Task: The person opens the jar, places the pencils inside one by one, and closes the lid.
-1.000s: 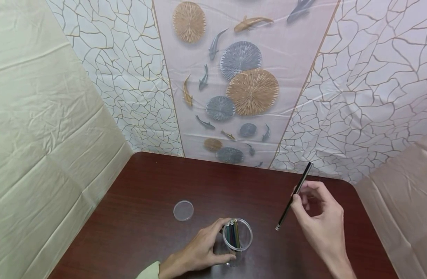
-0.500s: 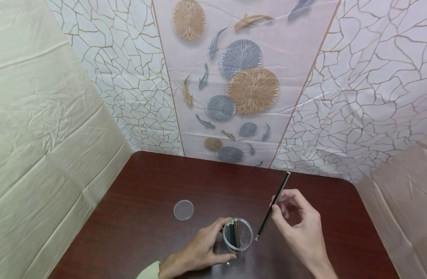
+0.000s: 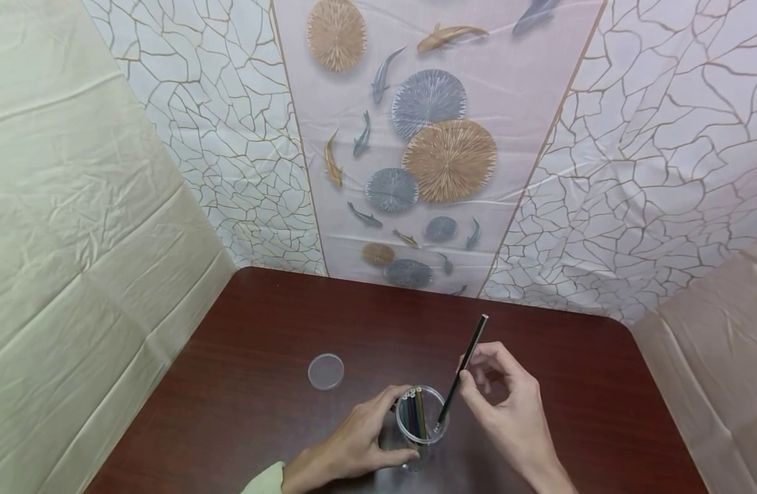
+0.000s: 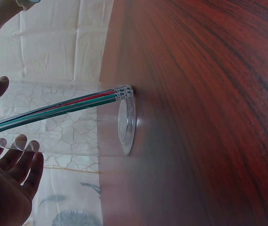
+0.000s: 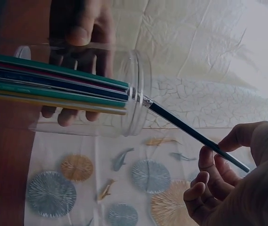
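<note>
A clear plastic jar stands on the table with several pencils leaning inside it. My left hand grips the jar from its left side, fingers and thumb round the wall. Between thumb and fingers my right hand pinches a dark pencil, tilted, its metal-banded end low at the jar's mouth. In the right wrist view that end of the dark pencil is at the jar's rim. Through the clear wall in the left wrist view, the pencils rest on the jar's bottom.
A round clear lid lies flat on the dark red wooden table, left of and beyond the jar. Patterned cloth hangs behind the table's far edge, with plain cloth walls at both sides.
My right hand has moved left and nearer, bringing the dark pencil from the right of the jar to its mouth. The left hand, jar and lid have stayed put.
</note>
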Demonstrator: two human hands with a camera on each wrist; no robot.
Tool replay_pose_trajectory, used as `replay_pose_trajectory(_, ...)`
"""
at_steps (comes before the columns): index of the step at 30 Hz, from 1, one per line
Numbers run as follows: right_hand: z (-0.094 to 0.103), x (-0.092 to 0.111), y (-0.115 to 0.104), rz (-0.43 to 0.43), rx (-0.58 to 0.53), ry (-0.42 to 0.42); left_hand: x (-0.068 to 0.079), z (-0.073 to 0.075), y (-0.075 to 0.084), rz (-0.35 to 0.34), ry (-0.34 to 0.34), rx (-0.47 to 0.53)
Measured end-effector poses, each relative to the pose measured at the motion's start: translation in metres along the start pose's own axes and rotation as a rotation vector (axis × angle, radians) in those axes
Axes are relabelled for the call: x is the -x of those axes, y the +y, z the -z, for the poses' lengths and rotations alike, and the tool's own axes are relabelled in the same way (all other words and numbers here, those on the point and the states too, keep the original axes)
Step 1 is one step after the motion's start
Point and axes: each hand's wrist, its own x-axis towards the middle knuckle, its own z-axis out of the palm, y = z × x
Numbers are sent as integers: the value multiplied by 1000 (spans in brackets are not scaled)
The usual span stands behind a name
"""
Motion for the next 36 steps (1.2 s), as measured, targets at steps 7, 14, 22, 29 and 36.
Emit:
replay_pose_trajectory(7, -6, 4, 5, 3, 43, -32, 0, -1, 0, 2, -3, 1)
replay_pose_trajectory(14, -9, 7, 8, -3, 67, -63, 0, 0, 1, 6, -2, -3)
replay_pose_trajectory(22, -12, 11, 10, -55, 90, -104, 0, -1, 2, 4, -1, -7)
replay_pose_trajectory(29, -16, 14, 16, -46, 204, -139, 0, -1, 1, -5, 4, -9)
replay_pose_trajectory(36, -16, 13, 20, 18, 239, -108, -1, -1, 0, -26, 11, -37)
